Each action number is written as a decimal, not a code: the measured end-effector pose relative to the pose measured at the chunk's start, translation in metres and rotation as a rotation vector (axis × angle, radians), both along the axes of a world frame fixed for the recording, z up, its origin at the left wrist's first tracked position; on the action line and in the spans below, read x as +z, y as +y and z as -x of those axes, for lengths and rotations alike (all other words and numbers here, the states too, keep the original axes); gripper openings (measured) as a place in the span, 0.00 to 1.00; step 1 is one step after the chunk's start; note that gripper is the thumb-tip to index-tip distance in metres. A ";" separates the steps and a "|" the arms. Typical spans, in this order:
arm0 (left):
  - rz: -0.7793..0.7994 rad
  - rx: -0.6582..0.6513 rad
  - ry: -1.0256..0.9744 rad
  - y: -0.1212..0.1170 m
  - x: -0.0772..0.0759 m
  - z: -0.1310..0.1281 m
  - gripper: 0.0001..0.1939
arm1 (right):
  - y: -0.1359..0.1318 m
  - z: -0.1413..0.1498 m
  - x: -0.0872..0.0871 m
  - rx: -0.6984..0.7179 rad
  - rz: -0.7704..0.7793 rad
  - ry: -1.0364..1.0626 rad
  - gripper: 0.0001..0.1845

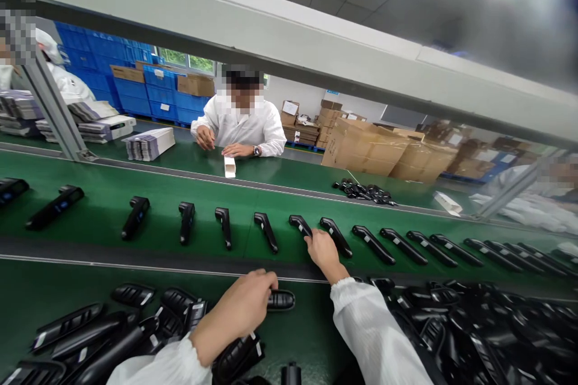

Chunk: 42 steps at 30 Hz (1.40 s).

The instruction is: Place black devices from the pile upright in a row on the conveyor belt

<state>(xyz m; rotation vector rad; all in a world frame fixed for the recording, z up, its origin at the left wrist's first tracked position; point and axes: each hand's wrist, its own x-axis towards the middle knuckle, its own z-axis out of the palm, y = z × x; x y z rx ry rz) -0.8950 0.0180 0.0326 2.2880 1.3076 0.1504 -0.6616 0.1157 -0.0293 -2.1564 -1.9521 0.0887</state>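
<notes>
My left hand point(246, 304) is over the near bench, fingers curled round a black ribbed plastic part point(281, 300) whose rounded end sticks out to the right. My right hand point(324, 252) reaches to the green conveyor belt point(244, 192), its fingers closed on the lower end of a black angled handheld device point(298, 224). A row of similar black devices point(373, 245) lies along the belt on both sides; those at far left show bluish displays. Below my left hand lies a heap of black parts point(108, 337).
A large pile of black parts point(469, 325) covers the bench at right. Across the belt a person in white point(244, 123) handles a small white box point(230, 166). Folded cartons point(149, 144) and small black pieces point(365, 191) lie there. A pale beam point(289, 42) crosses overhead.
</notes>
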 end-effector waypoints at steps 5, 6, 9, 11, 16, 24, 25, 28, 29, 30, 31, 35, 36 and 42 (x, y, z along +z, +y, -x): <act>0.105 0.181 -0.212 0.016 -0.007 0.013 0.16 | -0.031 0.004 0.030 0.250 -0.094 0.177 0.25; 0.133 0.204 -0.276 0.019 -0.011 0.014 0.14 | -0.041 0.009 0.037 0.418 -0.058 0.281 0.25; 0.217 0.247 -0.439 0.026 -0.023 0.013 0.10 | -0.069 0.027 0.054 0.791 0.105 0.471 0.24; 0.255 0.270 -0.511 0.028 -0.023 0.013 0.07 | -0.078 0.038 0.059 0.819 0.114 0.454 0.17; 0.161 0.191 -0.347 0.018 0.009 0.025 0.12 | -0.065 0.042 0.045 0.685 0.012 0.471 0.14; 0.179 -0.186 0.239 -0.007 0.012 0.020 0.21 | -0.018 0.018 0.005 0.266 -0.093 0.451 0.18; 0.168 -0.186 0.254 -0.007 0.010 0.018 0.20 | -0.016 0.018 0.000 0.256 -0.102 0.409 0.20; 0.127 -0.162 0.248 -0.007 0.008 0.017 0.15 | -0.016 0.020 -0.012 0.221 -0.131 0.274 0.23; 0.106 -0.153 0.236 -0.006 0.008 0.019 0.14 | -0.017 0.020 -0.015 0.207 -0.140 0.229 0.24; 0.088 -0.145 0.223 -0.005 0.009 0.020 0.14 | -0.018 0.020 -0.018 0.196 -0.147 0.183 0.24; 0.075 -0.138 0.209 -0.004 0.010 0.021 0.14 | -0.020 0.020 -0.020 0.191 -0.150 0.137 0.24; 0.048 -0.118 0.135 0.001 0.011 0.023 0.16 | -0.024 0.014 -0.025 0.194 -0.113 -0.046 0.25; 0.037 -0.111 0.114 0.002 0.011 0.023 0.17 | -0.025 0.012 -0.026 0.188 -0.102 -0.082 0.25; -0.027 -0.045 0.021 0.010 0.012 0.021 0.16 | -0.025 0.004 -0.027 0.125 -0.086 -0.171 0.25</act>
